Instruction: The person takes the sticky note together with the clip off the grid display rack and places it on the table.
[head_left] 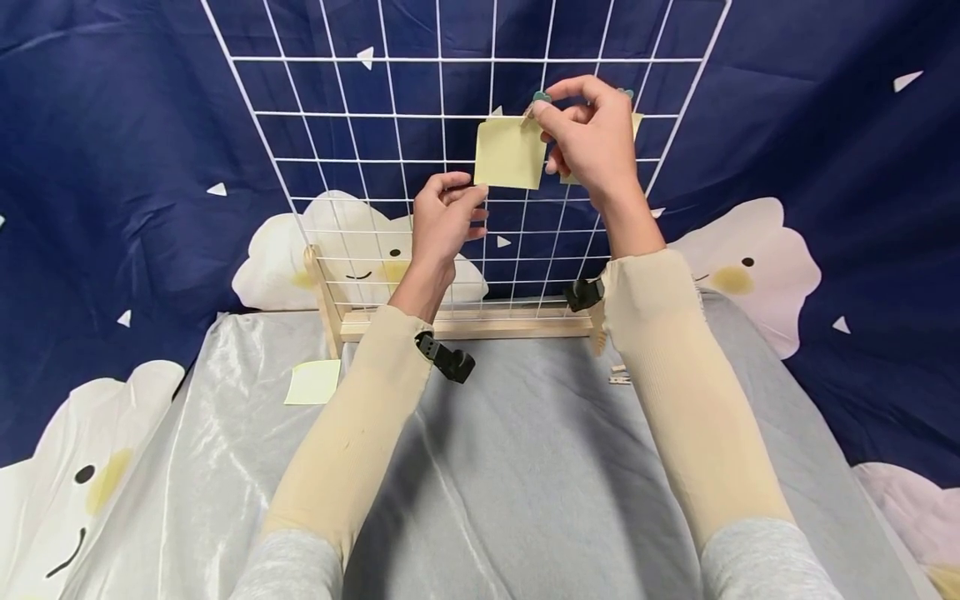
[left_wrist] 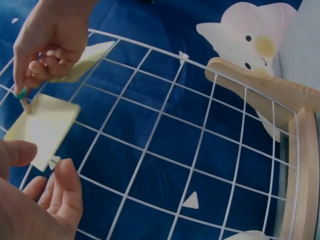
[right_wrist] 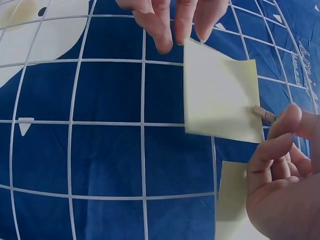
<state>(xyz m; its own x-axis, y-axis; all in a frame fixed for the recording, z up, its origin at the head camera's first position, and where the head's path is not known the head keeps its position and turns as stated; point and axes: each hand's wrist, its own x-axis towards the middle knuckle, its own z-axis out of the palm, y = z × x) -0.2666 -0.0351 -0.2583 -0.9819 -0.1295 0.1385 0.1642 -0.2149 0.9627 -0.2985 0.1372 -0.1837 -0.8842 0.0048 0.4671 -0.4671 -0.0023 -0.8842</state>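
Observation:
A pale yellow sticky note point(head_left: 510, 154) lies against the white wire grid point(head_left: 420, 113). At its top edge is a small wooden clothespin point(right_wrist: 264, 113) with a green ornament, which my right hand point(head_left: 600, 142) pinches between thumb and index finger. The clothespin's jaws overlap the note's edge. My left hand point(head_left: 442, 217) is at the note's lower left corner, its thumb over or against the paper and the other fingers spread apart from the thumb. Another yellow note point(right_wrist: 231, 200) is on the grid to the right, partly hidden behind my right hand.
The grid stands in a wooden base point(head_left: 465, 325) on a grey cloth-covered table point(head_left: 510, 467). A loose yellow note point(head_left: 313, 382) lies at the left, and wooden clothespins point(head_left: 619, 380) lie by my right forearm. Behind hangs a dark blue curtain point(head_left: 112, 125) with clouds.

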